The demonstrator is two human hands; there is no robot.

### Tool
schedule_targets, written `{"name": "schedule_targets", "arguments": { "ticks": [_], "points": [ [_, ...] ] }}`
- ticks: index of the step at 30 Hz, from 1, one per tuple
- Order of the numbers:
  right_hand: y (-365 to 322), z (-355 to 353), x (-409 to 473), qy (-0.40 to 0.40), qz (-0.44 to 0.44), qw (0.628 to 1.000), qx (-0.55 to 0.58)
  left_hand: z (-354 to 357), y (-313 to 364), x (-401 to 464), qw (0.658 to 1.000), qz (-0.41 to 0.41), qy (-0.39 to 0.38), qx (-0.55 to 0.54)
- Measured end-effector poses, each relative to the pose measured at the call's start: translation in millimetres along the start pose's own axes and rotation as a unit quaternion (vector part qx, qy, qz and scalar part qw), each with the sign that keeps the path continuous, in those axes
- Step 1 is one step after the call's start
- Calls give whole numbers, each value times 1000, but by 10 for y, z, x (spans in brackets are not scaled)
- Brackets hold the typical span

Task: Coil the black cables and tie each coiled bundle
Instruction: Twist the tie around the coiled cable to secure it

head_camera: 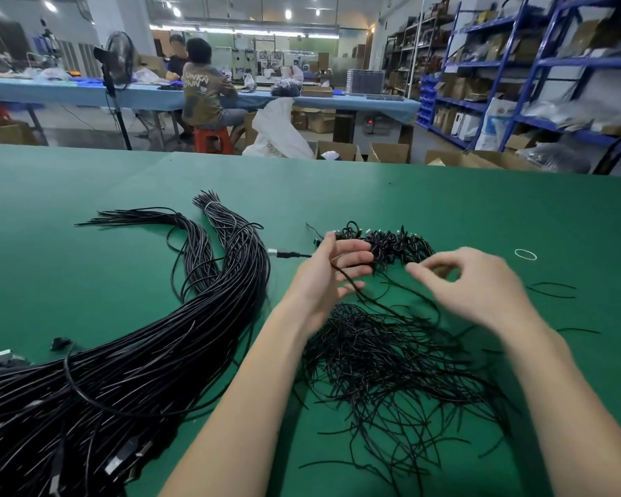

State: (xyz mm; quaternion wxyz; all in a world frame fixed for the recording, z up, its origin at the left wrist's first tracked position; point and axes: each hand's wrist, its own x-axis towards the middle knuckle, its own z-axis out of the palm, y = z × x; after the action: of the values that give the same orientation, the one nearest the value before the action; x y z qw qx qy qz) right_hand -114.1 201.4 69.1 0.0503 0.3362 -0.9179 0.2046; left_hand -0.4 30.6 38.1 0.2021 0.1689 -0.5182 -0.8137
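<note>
Left hand (328,270) raised above the green table (445,202), fingers spread and nearly straight, a single black cable (348,281) running across the palm and between the fingers; metal plug (275,252) of that cable sticking out left of the hand. Right hand (470,281) just right of it, blurred, thumb and forefinger curled toward each other; cannot tell whether anything sits in the pinch. Beyond both hands, a pile of coiled bundles (391,243), small, knotty, glossy black. Beneath the forearms, a loose heap of thin black ties (384,360), wiry and tangled, ends splaying out in all directions. At near left, a thick sheaf of long black cables (130,356), smooth and shiny, sweeping in a curve toward the far side and splitting into bunches, one bound with a pale band (211,204). At far right, a thin pale rubber ring (525,254) lying flat on the felt-like matte surface.
</note>
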Motion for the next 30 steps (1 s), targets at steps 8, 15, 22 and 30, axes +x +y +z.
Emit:
{"name": "schedule_targets", "arguments": {
  "ticks": [8, 15, 22, 30],
  "points": [
    [-171, 274, -108, -206, -160, 930, 259, 32, 42, 14, 996, 31, -24, -84],
    [-49, 245, -4, -253, -172, 923, 235, 73, 124, -34, 974, 35, -77, -211],
    [-226, 82, 472, -228, -153, 961, 20, 91, 170, -174, 965, -82, -248, 4],
    [-930, -448, 773, -179, -225, 955, -80, 128, 74, -103, 973, -100, -196, 71]
  ]
}}
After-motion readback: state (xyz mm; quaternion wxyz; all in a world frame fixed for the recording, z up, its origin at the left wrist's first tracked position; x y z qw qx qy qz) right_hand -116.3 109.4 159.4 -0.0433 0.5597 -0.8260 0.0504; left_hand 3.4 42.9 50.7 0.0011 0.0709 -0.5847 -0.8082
